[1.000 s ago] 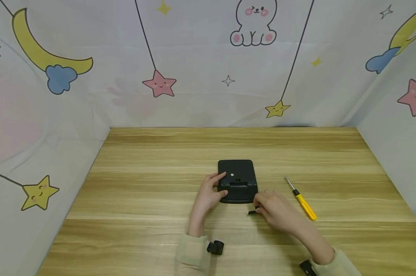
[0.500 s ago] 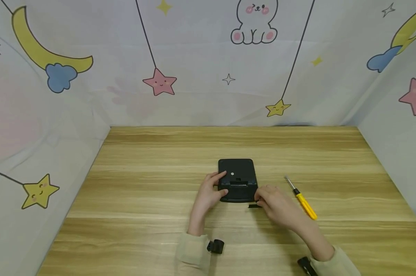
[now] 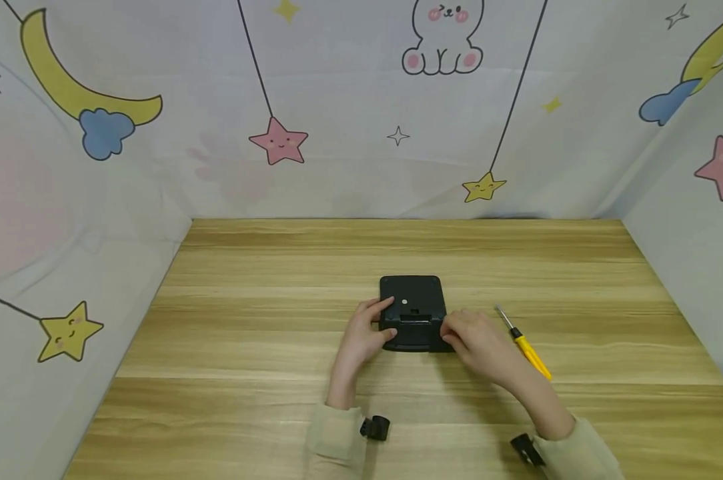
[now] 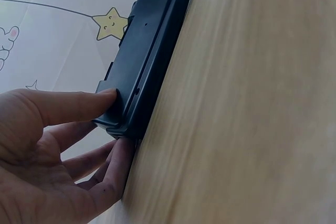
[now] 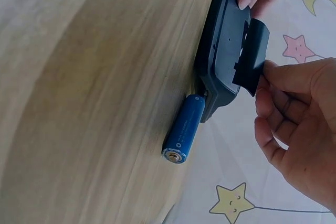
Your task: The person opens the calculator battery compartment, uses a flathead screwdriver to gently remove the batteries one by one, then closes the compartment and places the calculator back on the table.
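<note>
A black calculator (image 3: 421, 291) lies face down on the table, its battery compartment (image 3: 415, 319) uncovered. At its left side my left hand (image 3: 363, 335) grips the edge, thumb on the back and other fingers at the side. My right hand (image 3: 478, 345) pinches a black battery cover (image 5: 254, 55) by one end, over the calculator's right part. In the right wrist view the cover is tilted above the back panel; whether they touch, I cannot tell. A blue battery (image 5: 184, 129) lies on the table beside the calculator, hidden behind the right hand in the head view.
A yellow-handled screwdriver (image 3: 532, 356) lies on the table to the right of my right hand. Wood-grain tabletop (image 3: 265, 300) extends all round. A printed white cloth (image 3: 349, 180) hangs behind and at both sides.
My right hand has moved forward with the battery cover, from in front of the calculator's near right corner to above its right part. My left hand has stayed in place.
</note>
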Demonstrator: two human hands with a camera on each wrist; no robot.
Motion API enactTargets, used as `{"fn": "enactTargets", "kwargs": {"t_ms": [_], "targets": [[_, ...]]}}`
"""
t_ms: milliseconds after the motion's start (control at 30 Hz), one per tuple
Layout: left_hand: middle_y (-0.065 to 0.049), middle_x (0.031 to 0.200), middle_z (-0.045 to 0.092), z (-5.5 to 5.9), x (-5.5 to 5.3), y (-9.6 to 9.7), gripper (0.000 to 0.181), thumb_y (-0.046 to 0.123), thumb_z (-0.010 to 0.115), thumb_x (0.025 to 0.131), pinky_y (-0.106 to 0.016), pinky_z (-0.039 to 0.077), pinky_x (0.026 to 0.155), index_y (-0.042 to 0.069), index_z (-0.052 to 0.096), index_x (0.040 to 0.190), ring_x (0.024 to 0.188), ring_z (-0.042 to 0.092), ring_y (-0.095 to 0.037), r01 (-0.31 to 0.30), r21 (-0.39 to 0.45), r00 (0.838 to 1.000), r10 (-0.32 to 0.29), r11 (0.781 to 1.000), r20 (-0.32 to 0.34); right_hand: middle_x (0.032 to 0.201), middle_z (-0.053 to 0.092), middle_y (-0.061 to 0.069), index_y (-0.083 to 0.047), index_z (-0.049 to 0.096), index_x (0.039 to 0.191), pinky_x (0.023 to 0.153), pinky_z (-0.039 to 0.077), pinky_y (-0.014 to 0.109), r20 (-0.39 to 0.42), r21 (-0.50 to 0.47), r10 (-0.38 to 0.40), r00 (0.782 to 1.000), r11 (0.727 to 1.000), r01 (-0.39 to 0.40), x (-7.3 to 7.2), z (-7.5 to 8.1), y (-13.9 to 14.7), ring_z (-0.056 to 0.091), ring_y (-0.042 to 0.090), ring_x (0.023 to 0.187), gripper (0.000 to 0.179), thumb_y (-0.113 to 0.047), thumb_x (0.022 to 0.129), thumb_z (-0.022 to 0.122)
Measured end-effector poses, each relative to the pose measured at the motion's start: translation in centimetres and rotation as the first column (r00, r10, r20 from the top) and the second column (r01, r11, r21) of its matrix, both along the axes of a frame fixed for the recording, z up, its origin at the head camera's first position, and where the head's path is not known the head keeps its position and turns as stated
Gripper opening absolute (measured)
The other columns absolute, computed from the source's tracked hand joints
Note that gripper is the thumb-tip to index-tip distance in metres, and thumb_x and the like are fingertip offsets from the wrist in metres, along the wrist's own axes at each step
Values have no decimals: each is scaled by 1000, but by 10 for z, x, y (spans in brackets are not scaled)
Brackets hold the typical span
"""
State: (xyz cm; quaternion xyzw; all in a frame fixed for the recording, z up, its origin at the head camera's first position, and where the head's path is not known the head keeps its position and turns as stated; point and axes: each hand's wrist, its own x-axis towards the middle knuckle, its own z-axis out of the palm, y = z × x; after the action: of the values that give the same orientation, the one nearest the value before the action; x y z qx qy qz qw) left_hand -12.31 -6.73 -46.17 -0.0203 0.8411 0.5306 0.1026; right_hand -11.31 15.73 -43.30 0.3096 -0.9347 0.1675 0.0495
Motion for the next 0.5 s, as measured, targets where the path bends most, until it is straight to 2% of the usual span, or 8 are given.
{"fn": "enactTargets", "kwargs": {"t_ms": [500], "targets": [[-12,147,43,0,0,1,57,4,71,82,-51,45,96,18,57,136,122,51,-34,-11,-3,1000,11,1000,7,76,60,-8,-15,64,83,68,43,28,12,-22,-29,1000,999,29,-11,3,-8,47,7,71,9,-9,86,69]]}}
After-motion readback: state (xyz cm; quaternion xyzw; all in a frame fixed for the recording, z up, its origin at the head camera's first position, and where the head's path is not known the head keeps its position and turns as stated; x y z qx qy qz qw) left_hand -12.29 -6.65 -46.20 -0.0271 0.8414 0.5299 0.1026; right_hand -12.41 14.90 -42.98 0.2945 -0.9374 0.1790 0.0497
